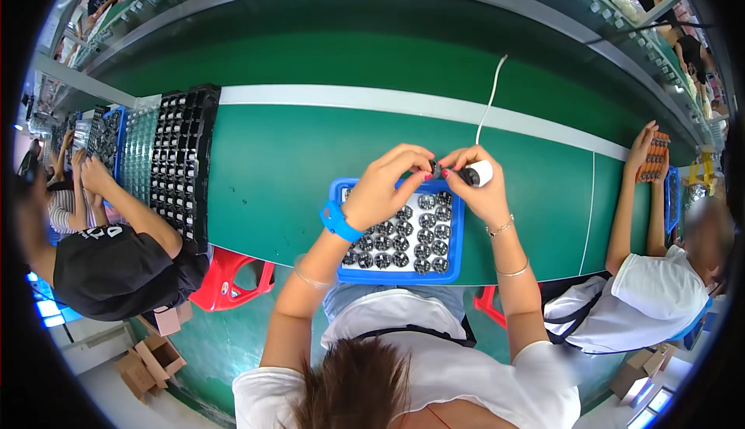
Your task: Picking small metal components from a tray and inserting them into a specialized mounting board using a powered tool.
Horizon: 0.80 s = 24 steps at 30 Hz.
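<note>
My left hand [382, 190] is closed, pinching a small round black part [434, 168] between thumb and fingers above the far edge of a blue tray. Close beside it, my right hand [483, 196] is closed around a white cylindrical tool with a black end [481, 172]. Its thumb and index finger come near the black part; whether they touch it I cannot tell. A white cord [490, 103] runs from near the right hand to the back. Rows of round black parts [382, 260] lie on a white liner inside the blue tray [458, 252].
Black compartment trays [203, 157] stand stacked at the left, beside clear plastic trays [142, 143]. A co-worker in black [116, 270] sits left; another in white [660, 293] at right holds an orange tray [653, 157]. A red stool [225, 280] stands below the green bench [272, 173].
</note>
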Each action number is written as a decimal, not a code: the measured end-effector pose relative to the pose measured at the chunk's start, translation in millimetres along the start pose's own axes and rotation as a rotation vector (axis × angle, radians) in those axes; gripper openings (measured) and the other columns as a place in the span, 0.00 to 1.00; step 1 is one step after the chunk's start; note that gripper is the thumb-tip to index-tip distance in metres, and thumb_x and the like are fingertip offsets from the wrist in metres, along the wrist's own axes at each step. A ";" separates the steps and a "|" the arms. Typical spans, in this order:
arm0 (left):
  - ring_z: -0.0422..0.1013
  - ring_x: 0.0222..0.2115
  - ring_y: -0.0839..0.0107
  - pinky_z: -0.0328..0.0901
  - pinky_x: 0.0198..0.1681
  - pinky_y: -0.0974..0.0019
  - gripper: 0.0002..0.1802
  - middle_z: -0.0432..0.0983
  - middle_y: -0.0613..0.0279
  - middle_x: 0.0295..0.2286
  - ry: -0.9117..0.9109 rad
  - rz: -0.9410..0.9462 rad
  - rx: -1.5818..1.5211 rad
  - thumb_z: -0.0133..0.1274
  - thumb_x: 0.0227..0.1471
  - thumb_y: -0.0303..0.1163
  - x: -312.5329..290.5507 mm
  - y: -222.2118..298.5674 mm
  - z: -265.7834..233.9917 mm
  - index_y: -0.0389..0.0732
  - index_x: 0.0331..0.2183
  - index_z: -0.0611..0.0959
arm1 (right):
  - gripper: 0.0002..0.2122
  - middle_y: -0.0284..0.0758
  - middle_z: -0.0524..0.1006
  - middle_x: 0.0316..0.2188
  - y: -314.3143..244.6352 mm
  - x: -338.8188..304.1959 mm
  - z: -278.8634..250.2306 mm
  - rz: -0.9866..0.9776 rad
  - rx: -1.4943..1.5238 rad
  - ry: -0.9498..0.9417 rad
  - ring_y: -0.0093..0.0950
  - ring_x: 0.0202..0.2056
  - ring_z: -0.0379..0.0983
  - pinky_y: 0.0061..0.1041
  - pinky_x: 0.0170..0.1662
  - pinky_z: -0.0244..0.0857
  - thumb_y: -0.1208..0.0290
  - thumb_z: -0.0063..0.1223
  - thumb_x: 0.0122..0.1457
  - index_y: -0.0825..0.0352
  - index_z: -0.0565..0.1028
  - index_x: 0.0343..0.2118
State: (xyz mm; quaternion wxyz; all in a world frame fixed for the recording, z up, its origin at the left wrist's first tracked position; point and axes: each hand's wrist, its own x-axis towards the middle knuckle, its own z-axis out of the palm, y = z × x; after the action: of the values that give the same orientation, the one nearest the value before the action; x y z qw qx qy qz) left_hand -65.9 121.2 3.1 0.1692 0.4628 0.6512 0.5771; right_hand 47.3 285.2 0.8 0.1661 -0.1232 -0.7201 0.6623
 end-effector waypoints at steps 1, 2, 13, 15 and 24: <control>0.72 0.39 0.61 0.68 0.42 0.65 0.05 0.74 0.53 0.39 0.007 -0.004 -0.008 0.53 0.49 0.22 -1.5 -0.3 0.8 0.35 0.32 0.77 | 0.08 0.38 0.76 0.32 1.8 -1.5 1.2 -0.024 -0.023 -0.010 0.22 0.37 0.71 0.21 0.41 0.66 0.85 0.53 0.48 0.68 0.67 0.27; 0.72 0.39 0.61 0.68 0.42 0.65 0.05 0.74 0.53 0.39 0.010 0.006 -0.004 0.53 0.49 0.22 -2.0 0.5 1.2 0.35 0.32 0.77 | 0.08 0.38 0.76 0.32 1.3 -2.6 0.8 -0.048 -0.050 -0.019 0.22 0.36 0.71 0.21 0.41 0.66 0.86 0.53 0.48 0.68 0.67 0.27; 0.73 0.38 0.62 0.69 0.40 0.66 0.05 0.74 0.54 0.39 -0.005 -0.018 0.056 0.53 0.50 0.22 -11.8 2.8 4.2 0.35 0.33 0.77 | 0.07 0.33 0.74 0.24 13.2 7.2 -6.6 -0.221 -0.456 0.206 0.21 0.29 0.71 0.20 0.34 0.66 0.85 0.54 0.46 0.68 0.69 0.25; 0.74 0.37 0.63 0.70 0.38 0.67 0.05 0.74 0.55 0.39 0.051 -0.010 0.059 0.54 0.49 0.22 -14.6 -1.7 4.9 0.36 0.32 0.78 | 0.08 0.32 0.73 0.29 16.8 14.4 -14.3 -0.067 -0.383 0.256 0.20 0.34 0.70 0.20 0.39 0.65 0.82 0.57 0.49 0.68 0.68 0.30; 0.72 0.38 0.59 0.67 0.41 0.62 0.07 0.75 0.58 0.39 0.030 0.134 0.206 0.58 0.45 0.25 -15.3 6.1 27.9 0.38 0.31 0.79 | 0.29 0.36 0.66 0.40 13.7 -24.0 6.3 -0.108 0.186 -0.084 0.26 0.45 0.63 0.26 0.51 0.56 0.39 0.36 0.58 0.68 0.64 0.42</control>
State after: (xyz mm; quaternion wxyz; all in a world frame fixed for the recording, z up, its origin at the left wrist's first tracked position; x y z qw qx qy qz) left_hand -34.5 125.0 -3.8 0.0719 0.5117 0.6771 0.5240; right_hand 66.1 271.1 -15.1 0.1822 -0.0405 -0.6674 0.7209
